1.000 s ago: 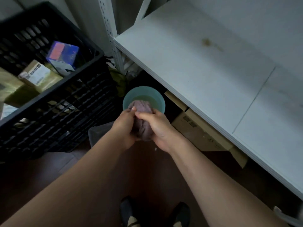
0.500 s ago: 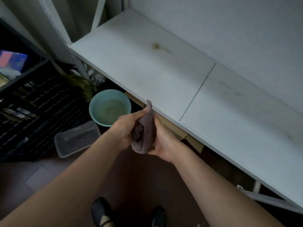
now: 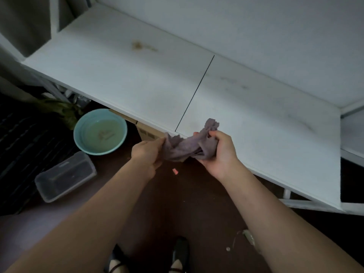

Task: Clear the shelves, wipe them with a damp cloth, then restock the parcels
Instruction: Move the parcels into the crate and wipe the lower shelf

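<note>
A crumpled purple-grey cloth (image 3: 190, 143) is stretched between both hands, just over the front edge of the white shelf (image 3: 137, 75). My left hand (image 3: 147, 152) pinches its left end. My right hand (image 3: 220, 152) grips the bunched right end, palm up. The shelf has no parcels on it; it bears a brown stain (image 3: 138, 45) towards the back and a dark seam (image 3: 194, 94) between its two boards.
A teal basin (image 3: 78, 133) of cloudy water stands on the floor at the left, with a clear plastic tub (image 3: 65, 176) in front of it. A black crate (image 3: 21, 146) fills the far left. A cardboard box (image 3: 146, 131) sits under the shelf. My shoes (image 3: 180, 253) show below.
The cloth has gone from above the basin to the shelf's front edge. My hands have drawn apart, pulling the wrung bundle open. The view has swung right, off the crate.
</note>
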Action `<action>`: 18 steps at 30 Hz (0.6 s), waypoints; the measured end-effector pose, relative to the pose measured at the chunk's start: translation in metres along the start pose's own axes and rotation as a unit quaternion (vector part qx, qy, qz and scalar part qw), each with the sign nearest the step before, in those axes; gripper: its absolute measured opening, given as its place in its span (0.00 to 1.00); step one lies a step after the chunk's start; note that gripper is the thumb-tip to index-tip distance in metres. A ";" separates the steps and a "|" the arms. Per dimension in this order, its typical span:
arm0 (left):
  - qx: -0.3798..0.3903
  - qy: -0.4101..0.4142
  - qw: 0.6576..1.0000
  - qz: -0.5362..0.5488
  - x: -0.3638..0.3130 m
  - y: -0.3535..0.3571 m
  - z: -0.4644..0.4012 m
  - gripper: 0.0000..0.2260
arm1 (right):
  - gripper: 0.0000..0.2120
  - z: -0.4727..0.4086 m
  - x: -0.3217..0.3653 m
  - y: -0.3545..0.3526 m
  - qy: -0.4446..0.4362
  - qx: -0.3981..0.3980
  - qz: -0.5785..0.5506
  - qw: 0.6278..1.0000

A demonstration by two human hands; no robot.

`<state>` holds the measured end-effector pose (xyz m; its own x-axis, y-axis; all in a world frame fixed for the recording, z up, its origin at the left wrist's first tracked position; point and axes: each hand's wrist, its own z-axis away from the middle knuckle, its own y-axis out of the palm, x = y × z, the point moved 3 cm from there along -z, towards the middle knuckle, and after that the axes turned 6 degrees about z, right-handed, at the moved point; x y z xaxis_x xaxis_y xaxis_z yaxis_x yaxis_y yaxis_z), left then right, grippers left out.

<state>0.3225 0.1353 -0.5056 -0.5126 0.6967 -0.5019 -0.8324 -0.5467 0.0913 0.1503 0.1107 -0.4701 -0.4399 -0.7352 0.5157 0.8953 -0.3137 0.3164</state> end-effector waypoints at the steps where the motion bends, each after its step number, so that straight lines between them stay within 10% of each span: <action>1: 0.001 -0.032 0.998 -0.046 0.006 0.006 0.006 0.18 | 0.13 0.004 0.004 -0.004 -0.007 0.021 -0.021 1.000; 6: 0.153 -0.201 0.968 -0.003 0.031 0.048 0.029 0.27 | 0.16 0.024 0.012 -0.015 0.004 0.109 -0.021 0.994; 13: 0.148 -0.072 0.982 0.096 0.033 0.079 0.029 0.13 | 0.13 0.011 0.013 -0.061 -0.002 -0.041 0.167 0.985; 18: 0.136 -0.070 0.984 0.093 0.035 0.101 0.042 0.14 | 0.19 0.018 0.009 -0.075 0.059 0.043 0.179 0.981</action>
<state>0.2118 0.1236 -0.4779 -0.6700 0.6632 -0.3335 -0.7370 -0.5402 0.4063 0.0781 0.1382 -0.4744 -0.0818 -0.8550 0.5121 0.9793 0.0264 0.2006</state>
